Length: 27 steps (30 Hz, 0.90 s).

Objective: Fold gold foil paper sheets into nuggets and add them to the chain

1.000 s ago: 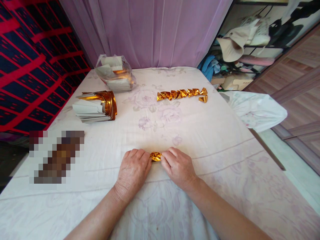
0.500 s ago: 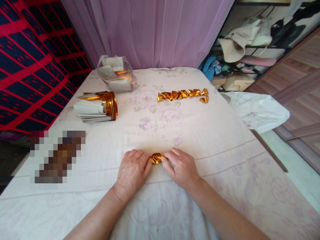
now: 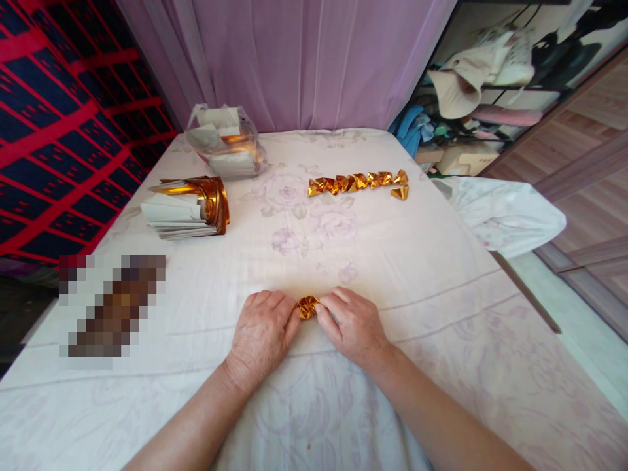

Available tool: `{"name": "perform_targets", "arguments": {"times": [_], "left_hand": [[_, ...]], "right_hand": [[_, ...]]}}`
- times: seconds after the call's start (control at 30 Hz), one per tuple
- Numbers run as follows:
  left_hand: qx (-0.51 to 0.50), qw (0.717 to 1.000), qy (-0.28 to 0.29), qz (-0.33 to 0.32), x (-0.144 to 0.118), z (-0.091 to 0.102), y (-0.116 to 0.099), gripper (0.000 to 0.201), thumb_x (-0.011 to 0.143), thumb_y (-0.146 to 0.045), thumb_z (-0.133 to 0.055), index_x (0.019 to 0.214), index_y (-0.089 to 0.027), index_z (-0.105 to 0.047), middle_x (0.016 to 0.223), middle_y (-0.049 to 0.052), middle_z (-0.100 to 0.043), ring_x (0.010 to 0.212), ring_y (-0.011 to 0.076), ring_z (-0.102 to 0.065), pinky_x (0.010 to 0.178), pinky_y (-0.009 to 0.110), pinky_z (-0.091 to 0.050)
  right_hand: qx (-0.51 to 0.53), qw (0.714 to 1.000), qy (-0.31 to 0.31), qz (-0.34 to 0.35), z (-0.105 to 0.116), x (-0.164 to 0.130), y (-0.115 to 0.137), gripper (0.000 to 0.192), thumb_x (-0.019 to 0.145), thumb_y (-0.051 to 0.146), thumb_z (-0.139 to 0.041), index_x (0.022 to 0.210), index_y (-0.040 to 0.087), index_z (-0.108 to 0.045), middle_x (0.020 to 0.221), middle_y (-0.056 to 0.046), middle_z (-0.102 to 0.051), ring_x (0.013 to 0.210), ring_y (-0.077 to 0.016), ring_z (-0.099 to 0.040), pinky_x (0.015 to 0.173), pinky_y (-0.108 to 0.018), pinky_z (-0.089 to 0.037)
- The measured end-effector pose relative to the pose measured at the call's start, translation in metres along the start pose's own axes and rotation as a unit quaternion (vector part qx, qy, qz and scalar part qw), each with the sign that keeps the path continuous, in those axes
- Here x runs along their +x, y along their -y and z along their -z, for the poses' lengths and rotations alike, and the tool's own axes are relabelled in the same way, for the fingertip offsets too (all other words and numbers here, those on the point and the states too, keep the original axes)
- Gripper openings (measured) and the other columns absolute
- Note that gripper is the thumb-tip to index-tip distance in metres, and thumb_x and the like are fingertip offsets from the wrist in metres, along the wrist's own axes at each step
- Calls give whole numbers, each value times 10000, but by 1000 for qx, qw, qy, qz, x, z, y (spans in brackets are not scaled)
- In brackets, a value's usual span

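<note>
I see both hands closed on one gold foil piece [image 3: 307,307], left hand [image 3: 261,335] and right hand [image 3: 354,325] pinching its ends low on the bedsheet [image 3: 441,314]. It looks half shaped. Farther off lies a row of finished gold pieces [image 3: 357,183]; the stack of unfolded sheets [image 3: 189,208] remains thick, so I judge most work is left.

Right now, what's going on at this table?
A person is working a small gold foil piece on the white cloth, pinching it from both sides: left hand on its left end, right hand on its right. Farther back lies a row of folded gold pieces. At the left sits a stack of foil sheets, with a clear bag of more sheets behind it.
</note>
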State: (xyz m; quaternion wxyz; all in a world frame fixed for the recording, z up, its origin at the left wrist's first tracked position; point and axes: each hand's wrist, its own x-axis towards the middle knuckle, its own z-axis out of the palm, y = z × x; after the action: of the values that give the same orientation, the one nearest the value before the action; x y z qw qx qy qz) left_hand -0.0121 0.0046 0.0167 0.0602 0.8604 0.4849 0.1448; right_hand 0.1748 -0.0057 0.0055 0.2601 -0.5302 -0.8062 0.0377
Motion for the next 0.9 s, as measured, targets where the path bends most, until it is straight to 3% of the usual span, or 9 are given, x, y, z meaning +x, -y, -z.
{"name": "perform_targets", "arguments": {"times": [0.3, 0.57, 0.7, 0.9], "left_hand": [[-19, 1000, 3, 16, 0, 5, 3, 227, 913, -358, -539, 792, -188, -627, 758, 44, -629, 748, 236, -571, 709, 388, -411], [-5, 1000, -7, 7, 0, 5, 5, 282, 954, -331, -465, 789, -198, -650, 748, 45, -641, 745, 218, -566, 719, 374, -406], [-29, 999, -4, 12, -1, 4, 8, 298, 959, -382, -476, 789, -203, -643, 763, 42, -647, 757, 220, -580, 730, 378, -413], [-86, 994, -36, 49, -3, 3, 28, 399, 996, -457, -382, 793, -211, -620, 764, 44, -653, 756, 228, -596, 724, 388, -440]], "right_hand": [[22, 1000, 7, -17, -1, -1, -5, 287, 945, 230, -451, 726, 196, -634, 700, -16, -617, 684, -137, -581, 655, -269, -394], [25, 1000, 10, -16, 3, -1, -5, 248, 914, 241, -492, 709, 199, -626, 690, -8, -613, 670, -130, -573, 641, -258, -390], [14, 1000, -11, -7, 1, -2, -7, 323, 925, 224, -462, 622, 202, -572, 619, 0, -568, 606, -122, -541, 609, -263, -365], [-6, 998, -63, -16, 5, 2, -19, 331, 958, 229, -448, 654, 210, -576, 640, -12, -592, 630, -138, -575, 616, -276, -375]]}}
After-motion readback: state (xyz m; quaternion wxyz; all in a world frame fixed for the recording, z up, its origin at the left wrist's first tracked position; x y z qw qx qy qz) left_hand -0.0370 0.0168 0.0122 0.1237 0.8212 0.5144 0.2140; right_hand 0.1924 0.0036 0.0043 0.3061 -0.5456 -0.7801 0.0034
